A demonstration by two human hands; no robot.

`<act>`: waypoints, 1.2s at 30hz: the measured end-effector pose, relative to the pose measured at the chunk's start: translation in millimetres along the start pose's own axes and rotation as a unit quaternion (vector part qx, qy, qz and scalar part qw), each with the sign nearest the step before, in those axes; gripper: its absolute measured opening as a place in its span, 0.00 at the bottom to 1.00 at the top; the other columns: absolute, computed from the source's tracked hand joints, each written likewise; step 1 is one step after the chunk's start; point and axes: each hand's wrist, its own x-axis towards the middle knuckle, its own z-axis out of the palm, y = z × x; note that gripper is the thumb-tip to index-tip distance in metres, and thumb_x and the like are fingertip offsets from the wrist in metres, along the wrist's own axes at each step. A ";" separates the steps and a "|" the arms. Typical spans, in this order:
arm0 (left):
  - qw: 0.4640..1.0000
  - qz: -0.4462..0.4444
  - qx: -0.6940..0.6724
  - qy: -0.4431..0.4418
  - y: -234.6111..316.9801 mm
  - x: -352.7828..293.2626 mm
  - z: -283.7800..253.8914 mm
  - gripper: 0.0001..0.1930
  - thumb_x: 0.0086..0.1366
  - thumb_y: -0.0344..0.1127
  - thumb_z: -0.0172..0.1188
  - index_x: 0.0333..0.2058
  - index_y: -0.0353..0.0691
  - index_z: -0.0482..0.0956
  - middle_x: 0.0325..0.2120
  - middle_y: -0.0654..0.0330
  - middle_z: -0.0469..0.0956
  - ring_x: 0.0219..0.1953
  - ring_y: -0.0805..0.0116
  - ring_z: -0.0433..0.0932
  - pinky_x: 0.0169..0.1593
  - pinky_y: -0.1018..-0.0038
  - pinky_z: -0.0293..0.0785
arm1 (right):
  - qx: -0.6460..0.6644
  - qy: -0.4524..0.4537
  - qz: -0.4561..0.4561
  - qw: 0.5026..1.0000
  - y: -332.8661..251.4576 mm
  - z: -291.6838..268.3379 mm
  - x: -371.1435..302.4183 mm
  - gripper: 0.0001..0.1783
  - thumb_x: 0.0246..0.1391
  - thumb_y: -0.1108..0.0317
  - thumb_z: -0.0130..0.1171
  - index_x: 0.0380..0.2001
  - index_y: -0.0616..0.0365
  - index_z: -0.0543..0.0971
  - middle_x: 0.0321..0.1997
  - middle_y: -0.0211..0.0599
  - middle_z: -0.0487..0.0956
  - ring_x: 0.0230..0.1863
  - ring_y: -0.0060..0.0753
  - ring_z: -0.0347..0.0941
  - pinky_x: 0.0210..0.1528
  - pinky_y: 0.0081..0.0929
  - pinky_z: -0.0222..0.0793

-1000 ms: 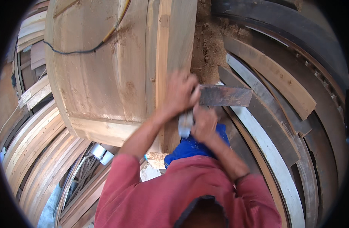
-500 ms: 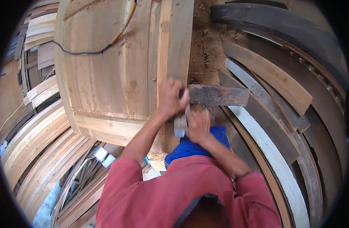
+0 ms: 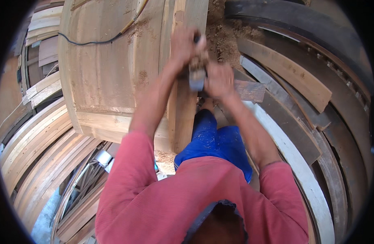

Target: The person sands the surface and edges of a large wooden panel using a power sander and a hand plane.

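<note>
A hand plane [image 3: 198,73] with a metal blade rests on the right-hand edge board [image 3: 185,122] of a large wooden panel [image 3: 105,77]. My left hand [image 3: 183,45] is wrapped round its far end, next to a dark knob. Close behind it, my right hand [image 3: 220,79] grips the plane's right side. Both hands are smeared by motion, and the plane's underside is hidden. Curled shavings show on top of the plane, between the hands.
A black and yellow cable [image 3: 113,39] lies across the panel. Beside the right hand a dark, worn wood block [image 3: 251,91] sticks out. Long boards [image 3: 286,69] are piled on the right, and stacked planks [image 3: 40,142] stand on the left. Sawdust [image 3: 223,44] covers the ground beyond.
Both hands have pushed the plane away from my body along the edge board. My arms are stretched farther out, and more of my blue shorts shows.
</note>
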 end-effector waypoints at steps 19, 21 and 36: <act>0.997 -0.072 -0.031 -0.028 14.3 -55.3 -20.8 0.13 0.57 0.43 0.68 0.33 0.39 0.84 0.32 0.49 0.82 0.36 0.47 0.79 0.42 0.59 0.74 | -0.006 0.001 -0.048 0.999 -22.0 16.7 -45.5 0.47 0.45 0.65 0.65 0.71 0.60 0.65 0.35 0.47 0.83 0.40 0.56 0.81 0.45 0.54 0.71; 0.999 -0.036 0.014 0.006 34.1 -138.8 -34.9 0.10 0.56 0.39 0.69 0.28 0.41 0.79 0.27 0.52 0.78 0.35 0.50 0.77 0.41 0.56 0.71 | 0.010 0.008 -0.039 0.999 -39.5 66.0 -122.7 0.43 0.45 0.66 0.62 0.68 0.62 0.68 0.37 0.44 0.83 0.38 0.48 0.81 0.45 0.63 0.66; 0.977 -0.018 -0.025 0.209 35.8 59.4 -43.0 0.19 0.65 0.44 0.62 0.48 0.37 0.80 0.42 0.45 0.81 0.48 0.45 0.78 0.55 0.53 0.72 | 0.020 0.066 0.084 0.994 -18.9 -104.8 -2.0 0.43 0.58 0.56 0.67 0.73 0.57 0.64 0.52 0.59 0.82 0.55 0.59 0.79 0.55 0.47 0.73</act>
